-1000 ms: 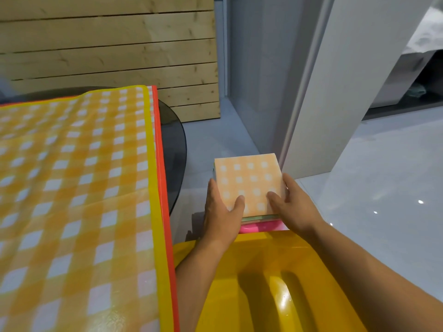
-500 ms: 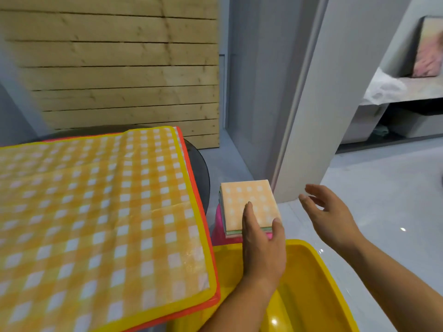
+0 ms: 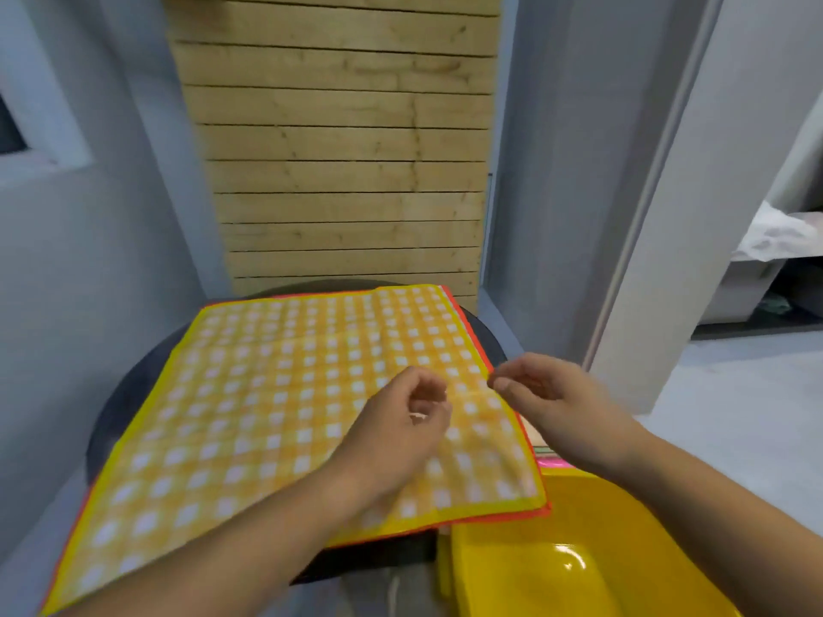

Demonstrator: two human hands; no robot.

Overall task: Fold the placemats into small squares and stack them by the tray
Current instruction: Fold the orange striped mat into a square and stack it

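Placemat (image 3: pixel 276 394), yellow-checked, lies spread flat on the round dark bench (image 3: pixel 133 385), its near corner just beside the yellow tray (image 3: pixel 579 572). My left grip (image 3: pixel 401 425) hovers above it, loosely curled and empty. My right grip (image 3: pixel 556 403) does likewise at its right edge.

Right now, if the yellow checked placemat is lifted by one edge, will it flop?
Probably floppy: the yellow checked placemat shows crease lines and a rippled near corner. Likely light: its edge looks thin. Glossy, so possibly slippery.

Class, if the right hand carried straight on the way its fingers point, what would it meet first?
Probably the right edge of the yellow checked placemat, just ahead of the right hand; its height above the mat is unclear.
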